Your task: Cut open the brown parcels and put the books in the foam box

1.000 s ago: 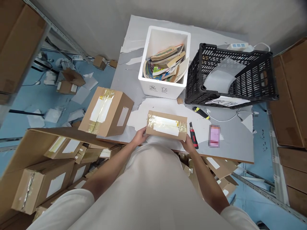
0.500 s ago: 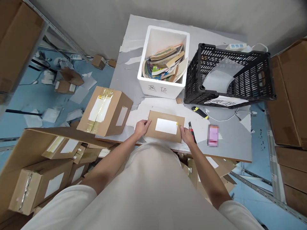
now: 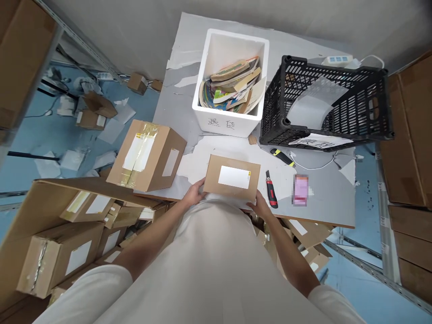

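Observation:
A small brown cardboard box [image 3: 232, 162] with a white label on its top lies near the table's front edge, in front of my body. My left hand [image 3: 195, 192] is at its near left corner, the fingers against the side and partly hidden. At the near right corner my right hand [image 3: 259, 207] holds the box low, its thumb by the near edge. Just right of the box is a red and black utility knife [image 3: 271, 191], blade end pointing away from me. A yellow and black cutter [image 3: 282, 157] lies farther back, and a blurred pink item [image 3: 300, 190] is to the right.
A taped carton [image 3: 162, 157] stands at the table's left. Behind are a white foam box [image 3: 224, 123] of books and a black plastic crate [image 3: 324, 130] with paper sheets. Below left, a large open carton [image 3: 84, 182] contains several labelled boxes. Shelving flanks both sides.
Both hands have slid down from the box's sides to its near corners, toward my body. The near side of the box has risen slightly. The red knife is now uncovered.

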Motion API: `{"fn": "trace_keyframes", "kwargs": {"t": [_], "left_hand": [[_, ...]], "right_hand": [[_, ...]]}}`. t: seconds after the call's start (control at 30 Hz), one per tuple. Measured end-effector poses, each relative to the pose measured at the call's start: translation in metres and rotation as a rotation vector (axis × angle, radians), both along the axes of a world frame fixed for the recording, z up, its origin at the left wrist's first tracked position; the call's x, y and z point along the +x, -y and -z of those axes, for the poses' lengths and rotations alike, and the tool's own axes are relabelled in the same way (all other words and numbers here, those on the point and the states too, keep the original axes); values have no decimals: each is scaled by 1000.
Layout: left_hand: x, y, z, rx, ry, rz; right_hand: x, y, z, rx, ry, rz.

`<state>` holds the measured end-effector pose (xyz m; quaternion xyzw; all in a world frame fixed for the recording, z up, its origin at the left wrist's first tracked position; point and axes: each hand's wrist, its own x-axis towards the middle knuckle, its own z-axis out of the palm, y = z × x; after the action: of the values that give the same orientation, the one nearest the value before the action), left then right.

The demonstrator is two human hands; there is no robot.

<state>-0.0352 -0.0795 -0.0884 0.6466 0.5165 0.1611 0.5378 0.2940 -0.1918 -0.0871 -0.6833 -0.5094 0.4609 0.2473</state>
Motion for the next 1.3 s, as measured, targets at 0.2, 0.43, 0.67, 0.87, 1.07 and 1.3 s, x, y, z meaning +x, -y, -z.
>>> {"fn": "trace_keyframes", "kwargs": {"t": [0.2,0.43,0.67,0.87,1.07,1.3], "left_hand": [[5,0,-13,-25,17,1],[18,-32,-62,177,-261,11],[34,-32,-61,217,-359,-38],[29,-20,-62,163,-337,-67],[27,3,-66,519,-271,-82],[29,22,-50,844,-177,358]], "right_hand": [[-8,-5,-13,-4,-71,71],[13,-48,-54,43,312,5],[13,-63,-52,-3,338,-25],[39,-34,-23,-23,359,213],[61,-15,11,-335,620,214],[55,-47,-55,168,532,160]]}}
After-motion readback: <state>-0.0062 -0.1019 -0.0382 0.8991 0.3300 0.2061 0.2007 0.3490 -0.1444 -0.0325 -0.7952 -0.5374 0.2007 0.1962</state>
